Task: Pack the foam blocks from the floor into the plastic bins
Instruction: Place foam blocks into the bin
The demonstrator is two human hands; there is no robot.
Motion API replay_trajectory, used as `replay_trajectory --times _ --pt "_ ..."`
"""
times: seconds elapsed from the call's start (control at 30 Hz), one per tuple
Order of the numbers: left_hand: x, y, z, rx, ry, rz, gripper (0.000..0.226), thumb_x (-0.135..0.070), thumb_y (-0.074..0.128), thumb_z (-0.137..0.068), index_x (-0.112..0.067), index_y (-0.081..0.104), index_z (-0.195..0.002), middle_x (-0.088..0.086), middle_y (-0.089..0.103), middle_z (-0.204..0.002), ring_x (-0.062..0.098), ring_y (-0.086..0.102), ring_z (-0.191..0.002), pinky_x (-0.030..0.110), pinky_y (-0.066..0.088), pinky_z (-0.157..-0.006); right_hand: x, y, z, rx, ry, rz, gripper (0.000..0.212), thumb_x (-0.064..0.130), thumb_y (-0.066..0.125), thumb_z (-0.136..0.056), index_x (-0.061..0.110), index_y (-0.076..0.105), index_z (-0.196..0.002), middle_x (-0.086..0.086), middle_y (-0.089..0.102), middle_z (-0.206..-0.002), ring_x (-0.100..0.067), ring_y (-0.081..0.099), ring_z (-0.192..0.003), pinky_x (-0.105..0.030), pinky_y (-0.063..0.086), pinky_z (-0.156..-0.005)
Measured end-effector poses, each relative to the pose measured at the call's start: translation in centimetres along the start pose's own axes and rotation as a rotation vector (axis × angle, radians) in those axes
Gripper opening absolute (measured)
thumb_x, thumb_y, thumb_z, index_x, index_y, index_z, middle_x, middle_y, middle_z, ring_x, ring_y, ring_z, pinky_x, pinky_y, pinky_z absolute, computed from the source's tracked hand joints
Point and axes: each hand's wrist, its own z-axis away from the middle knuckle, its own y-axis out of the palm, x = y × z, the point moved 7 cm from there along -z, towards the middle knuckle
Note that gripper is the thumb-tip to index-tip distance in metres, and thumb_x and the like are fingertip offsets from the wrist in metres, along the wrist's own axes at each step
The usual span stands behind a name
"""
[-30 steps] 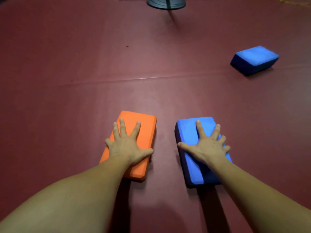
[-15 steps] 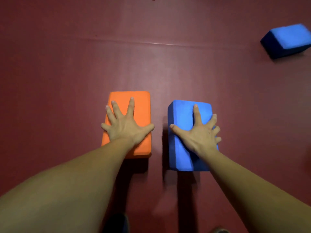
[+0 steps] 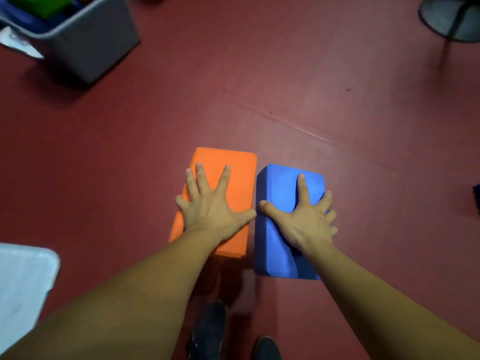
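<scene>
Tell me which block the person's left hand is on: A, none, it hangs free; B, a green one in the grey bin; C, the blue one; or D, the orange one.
D: the left hand is spread across the top of the orange block, while the right hand covers the blue block beside it.

left hand (image 3: pixel 210 211) on left block (image 3: pixel 233 165) | right hand (image 3: pixel 304 222) on right block (image 3: pixel 278 185) | bin (image 3: pixel 98 48) behind-left
</scene>
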Motion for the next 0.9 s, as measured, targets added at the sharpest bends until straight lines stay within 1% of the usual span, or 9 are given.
replay_trajectory --times 0.17,0.3,0.43,0.5,0.67,0.77,0.9 --pt "9.9 -5.0 1.4 -0.068 -0.196 0.063 0.116 -0.092 0.052 -0.062 -0.05 -0.002 -0.156 0.011 -0.017 -0.167 0.034 -0.015 -0.153 0.064 0.024 -0.11 10.3 1.0 3.6 0.051 -0.167 0.066 0.113 0.093 0.056 -0.063 0.06 -0.004 -0.153 -0.008 -0.009 -0.168 -0.044 0.016 -0.147 -0.064 0.019 -0.115" --pt "19.2 -7.6 2.7 -0.086 -0.349 0.112 0.116 -0.092 0.051 -0.063 -0.049 -0.002 -0.157 0.011 -0.018 -0.166 0.034 -0.016 -0.153 0.064 0.023 -0.111 19.2 4.9 7.0 0.097 -0.3 0.134 0.113 0.093 0.056 -0.063 0.06 -0.005 -0.153 -0.009 -0.009 -0.168 -0.044 0.014 -0.147 -0.063 0.019 -0.115" --pt "29.5 -9.5 3.9 -0.103 -0.45 0.158 0.116 -0.095 0.046 -0.062 -0.048 -0.003 -0.156 0.012 -0.017 -0.166 0.035 -0.016 -0.153 0.065 0.022 -0.111 28.5 10.8 11.2 0.13 -0.405 0.168 0.113 0.091 0.058 -0.063 0.059 -0.003 -0.153 -0.008 -0.008 -0.168 -0.044 0.015 -0.147 -0.062 0.019 -0.117" --pt "34.8 -10.3 4.8 -0.114 -0.5 0.157 0.115 -0.094 0.047 -0.062 -0.048 -0.003 -0.156 0.011 -0.018 -0.166 0.035 -0.016 -0.153 0.065 0.021 -0.112 32.6 13.6 13.6 0.147 -0.434 0.186 0.113 0.092 0.057 -0.062 0.059 -0.003 -0.153 -0.008 -0.007 -0.167 -0.044 0.017 -0.147 -0.061 0.02 -0.117" --pt "48.7 -11.8 8.4 -0.119 -0.633 0.167 0.116 -0.09 0.051 -0.061 -0.049 -0.003 -0.156 0.009 -0.016 -0.167 0.033 -0.015 -0.153 0.061 0.025 -0.109 43.4 20.6 20.3 0.192 -0.596 0.279 0.113 0.091 0.057 -0.065 0.057 -0.003 -0.154 -0.009 -0.01 -0.167 -0.044 0.015 -0.147 -0.062 0.017 -0.116" --pt "55.8 -12.5 11.1 -0.13 -0.746 0.2 0.116 -0.09 0.051 -0.06 -0.049 -0.001 -0.155 0.009 -0.014 -0.167 0.032 -0.016 -0.153 0.062 0.024 -0.108 48.4 24.7 24.3 0.223 -0.68 0.329 0.114 0.093 0.055 -0.064 0.057 -0.004 -0.154 -0.011 -0.01 -0.167 -0.045 0.015 -0.147 -0.062 0.018 -0.116" --pt "62.9 -13.4 13.5 -0.182 -0.902 0.292 0.114 -0.091 0.052 -0.061 -0.05 0.003 -0.155 0.009 -0.011 -0.167 0.032 -0.013 -0.153 0.064 0.024 -0.108 53.8 29.7 28.5 0.276 -0.775 0.375 0.114 0.094 0.053 -0.063 0.057 -0.005 -0.154 -0.01 -0.011 -0.167 -0.044 0.014 -0.147 -0.062 0.018 -0.116"
